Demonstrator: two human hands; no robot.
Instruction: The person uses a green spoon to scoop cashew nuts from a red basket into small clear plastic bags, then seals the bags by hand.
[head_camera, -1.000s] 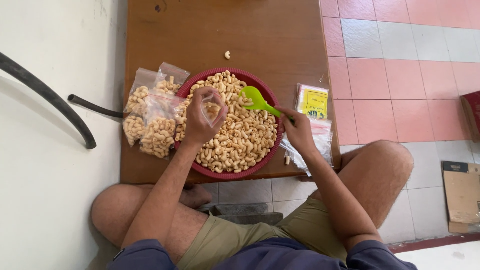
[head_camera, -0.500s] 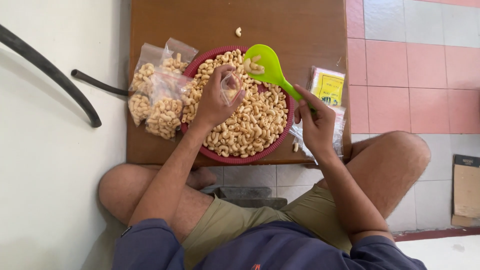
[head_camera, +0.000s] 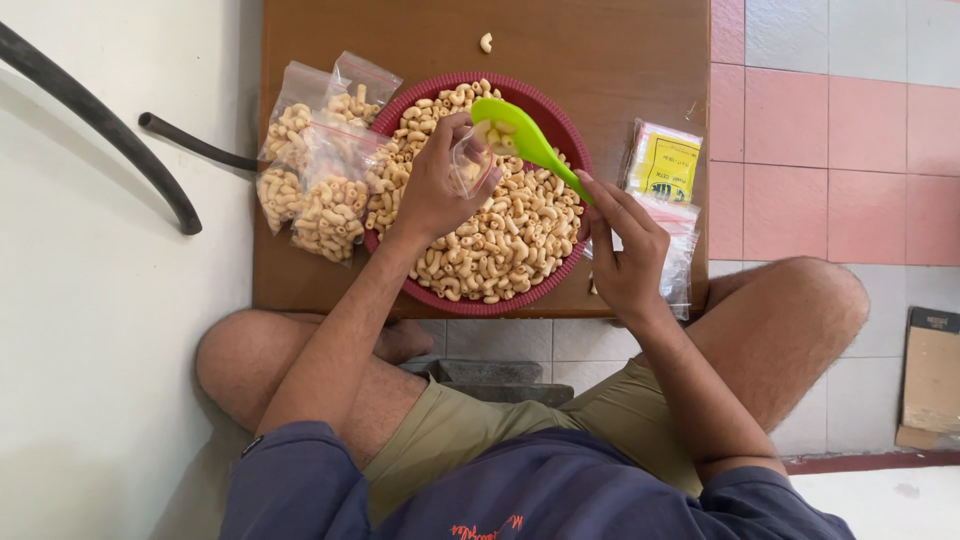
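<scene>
The green spoon (head_camera: 525, 140) lies on a slant over the basket (head_camera: 560, 130): its long axis runs from the handle at lower right, in the right hand (head_camera: 622, 250), up and left to the bowl, which points toward the left hand (head_camera: 435, 185). A few pieces of macaroni sit in the spoon's bowl, right at the mouth of a small clear bag (head_camera: 470, 165). The right hand's fingers are closed around the handle's end. The left hand is curled around the clear bag, pinching it open above the heap; how much is inside it is hard to tell.

The basket is round, dark red and woven, and is heaped with pale elbow macaroni (head_camera: 500, 240). Just left of it, touching its rim, lie several filled bags (head_camera: 320, 165) of the same macaroni, piled against one another. To the right of the basket, partly under the right hand, is a stack of empty clear bags (head_camera: 680, 245), and beyond it a pack with a yellow label (head_camera: 665, 165). One loose piece (head_camera: 486, 42) lies alone beyond the basket.

All of this rests on a low brown wooden surface (head_camera: 600, 40). The person sits cross-legged at its near edge. Right of it the floor (head_camera: 830, 120) is pink and grey tile; left of it is pale floor with a black hose (head_camera: 110, 130) curving across. A cardboard box (head_camera: 930, 375) stands at far right.
</scene>
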